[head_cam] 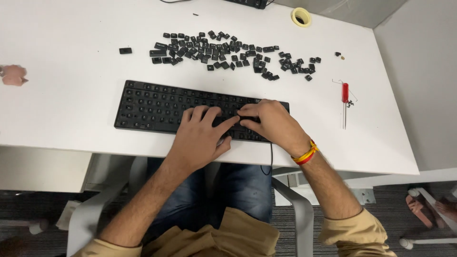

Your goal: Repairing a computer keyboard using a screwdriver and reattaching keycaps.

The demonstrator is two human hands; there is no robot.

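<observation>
A broad white desk fills most of the view, its right edge running along a pale grey wall, and below its near edge lies dark grey carpet with the white legs of a chair showing. The person sits close in, in blue jeans and a tan top with the sleeves pushed up.

Near the front edge of the desk, about the middle, lies a black keyboard stripped of its caps: rows of bare round switch posts show across its left half, and the right half is covered by the hands. The left hand lies flat on the board, fingers spread loosely, the forefinger reaching right to meet the other hand. The right hand, with a red and yellow band at its wrist, is curled, its fingertips pinched down on something small and dark at the board; what it is I cannot tell.

Farther back a loose scatter of black keycaps stretches across the desk, one stray cap apart to the left. A red-handled screwdriver lies to the right, and a roll of pale tape sits at the far edge.
</observation>
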